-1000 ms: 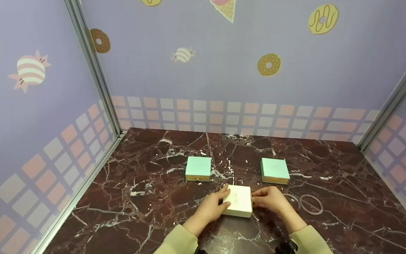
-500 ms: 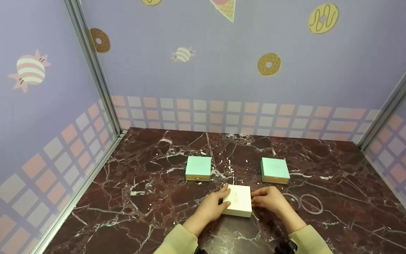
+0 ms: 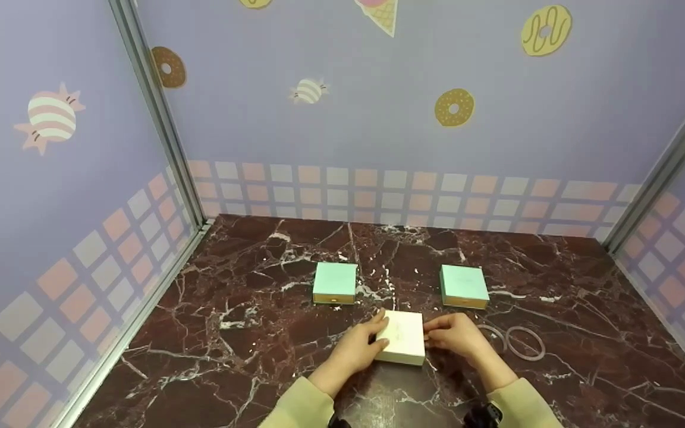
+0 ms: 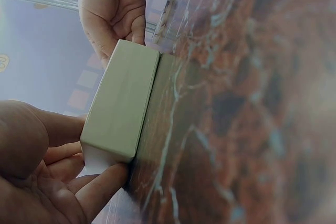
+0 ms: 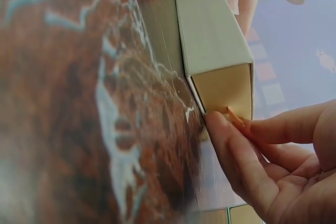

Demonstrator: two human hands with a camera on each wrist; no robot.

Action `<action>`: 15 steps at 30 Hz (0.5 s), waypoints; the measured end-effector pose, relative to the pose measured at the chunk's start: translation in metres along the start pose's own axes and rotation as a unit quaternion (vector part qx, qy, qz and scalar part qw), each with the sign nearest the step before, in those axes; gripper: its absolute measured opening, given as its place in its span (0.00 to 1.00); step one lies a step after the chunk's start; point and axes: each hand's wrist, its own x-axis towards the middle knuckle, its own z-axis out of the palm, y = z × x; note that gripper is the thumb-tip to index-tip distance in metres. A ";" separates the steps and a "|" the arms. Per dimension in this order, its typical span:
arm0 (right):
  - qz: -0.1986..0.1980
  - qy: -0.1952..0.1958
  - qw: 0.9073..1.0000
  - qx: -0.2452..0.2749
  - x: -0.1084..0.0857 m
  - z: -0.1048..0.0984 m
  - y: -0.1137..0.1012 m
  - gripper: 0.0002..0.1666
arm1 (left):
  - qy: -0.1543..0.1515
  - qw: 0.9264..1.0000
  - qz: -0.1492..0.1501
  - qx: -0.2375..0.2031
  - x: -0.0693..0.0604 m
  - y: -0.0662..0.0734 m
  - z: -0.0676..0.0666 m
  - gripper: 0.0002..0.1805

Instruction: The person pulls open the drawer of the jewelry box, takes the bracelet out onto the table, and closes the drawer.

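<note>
A small cream box (image 3: 403, 336) lies flat on the marble table, long view of its pale side (image 4: 122, 98) filling the left wrist view. My left hand (image 3: 354, 348) grips its left end, thumb on top and fingers at the far edge in the head view. At the opposite end, my right hand (image 3: 456, 336) meets the box. The right wrist view shows a gold drawer front (image 5: 223, 88) there, flush inside the sleeve. A short orange ribbon pull (image 5: 235, 117) sticks out of it, pinched between my right thumb and finger.
Two mint-green boxes with gold fronts stand farther back, one at the left (image 3: 335, 283) and one at the right (image 3: 464, 286). Two pale rings (image 3: 525, 344) lie beside my right wrist. Patterned walls (image 3: 378, 119) enclose the back and sides of the table (image 3: 247, 380).
</note>
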 end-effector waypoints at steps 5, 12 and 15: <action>0.018 0.030 0.999 -0.011 0.003 0.000 -0.001 0.15 | -0.002 1.000 0.001 0.004 -0.001 0.001 -0.001 0.28; 0.031 0.101 0.994 -0.033 0.011 0.004 -0.005 0.14 | -0.002 1.000 0.000 0.001 -0.001 0.001 -0.002 0.28; 0.022 0.124 0.990 -0.068 0.015 0.006 -0.006 0.13 | -0.003 1.000 0.001 0.000 0.000 0.001 -0.001 0.27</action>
